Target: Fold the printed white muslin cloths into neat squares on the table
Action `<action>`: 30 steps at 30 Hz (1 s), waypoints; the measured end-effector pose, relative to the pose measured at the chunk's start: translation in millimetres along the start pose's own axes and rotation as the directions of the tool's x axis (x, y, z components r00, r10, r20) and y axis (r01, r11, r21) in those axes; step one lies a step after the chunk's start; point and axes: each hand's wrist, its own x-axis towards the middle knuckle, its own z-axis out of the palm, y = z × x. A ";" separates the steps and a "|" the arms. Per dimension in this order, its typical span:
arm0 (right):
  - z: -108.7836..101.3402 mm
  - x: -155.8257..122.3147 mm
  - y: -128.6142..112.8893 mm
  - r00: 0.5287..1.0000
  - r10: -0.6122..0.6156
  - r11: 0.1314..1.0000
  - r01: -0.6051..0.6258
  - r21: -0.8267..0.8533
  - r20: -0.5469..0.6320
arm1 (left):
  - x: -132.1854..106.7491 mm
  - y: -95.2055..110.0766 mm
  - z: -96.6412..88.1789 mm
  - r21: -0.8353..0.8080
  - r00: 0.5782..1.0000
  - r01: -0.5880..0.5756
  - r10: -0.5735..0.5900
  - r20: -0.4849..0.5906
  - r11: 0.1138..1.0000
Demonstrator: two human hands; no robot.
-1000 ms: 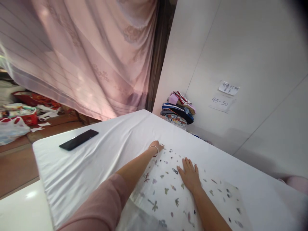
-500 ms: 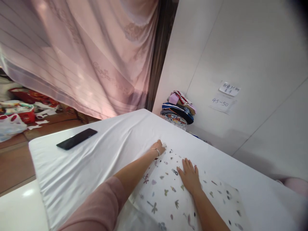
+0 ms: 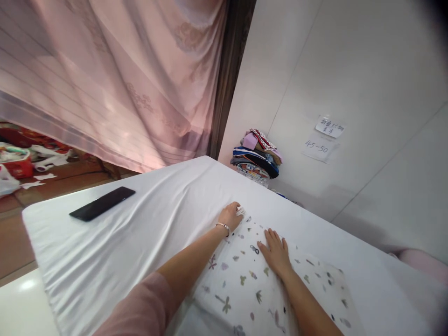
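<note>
left hand (image 3: 230,217) edged rightward, pinching patterned cloth (image 3: 241,280), right hand (image 3: 277,255) spread empty atop, red basket (image 3: 21,168) filled.

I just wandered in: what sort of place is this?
Perhaps a home room or small workroom, judging by the pink curtain, the white-covered table and the stack of folded cloth near the wall.

Over on the pale wall (image 3: 371,65), well in from its left edge, the lower paper slip (image 3: 316,149) is one I can read from here: "45-50", handwritten in dark strokes. Just above it, towards that slip's upper right corner, the upper paper slip (image 3: 329,127) carries two rows of handwritten Chinese characters; the top row perhaps opens with "折叠", though the strokes blur too much to be certain.
</note>
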 end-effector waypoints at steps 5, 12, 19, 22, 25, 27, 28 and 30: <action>-12.9 15.8 -20.8 0.993 0.018 0.983 0.004 0.183 -0.118 | 6.5 -8.5 -1.6 -0.214 0.994 0.073 -0.054 0.096 0.974; -15.8 48.8 -81.6 0.944 -0.022 0.868 0.182 0.462 -0.330 | 18.8 -26.4 -3.8 -0.372 0.972 0.132 -0.046 0.231 0.919; 0.2 69.6 -96.3 0.894 -0.026 0.852 0.254 0.457 -0.448 | 24.7 -29.8 -5.0 -0.436 0.976 0.103 -0.005 0.220 0.894; 1.4 72.6 -96.8 0.887 -0.045 0.870 0.261 0.419 -0.459 | 26.7 -29.1 -4.4 -0.458 0.977 0.102 -0.001 0.215 0.883; -1.3 72.1 -99.0 0.885 -0.039 0.881 0.249 0.403 -0.463 | 27.7 -29.5 -3.9 -0.479 0.978 0.103 0.000 0.210 0.872; -2.8 70.8 -100.9 0.873 -0.027 0.875 0.256 0.411 -0.487 | 28.0 -30.2 -3.4 -0.491 0.979 0.108 -0.007 0.203 0.865; -3.0 70.3 -101.7 0.865 -0.025 0.868 0.267 0.419 -0.501 | 28.1 -30.5 -3.2 -0.495 0.980 0.111 -0.012 0.199 0.862; -2.0 70.3 -102.7 0.854 -0.020 0.849 0.289 0.443 -0.520 | 28.1 -30.8 -2.9 -0.503 0.982 0.115 -0.023 0.186 0.857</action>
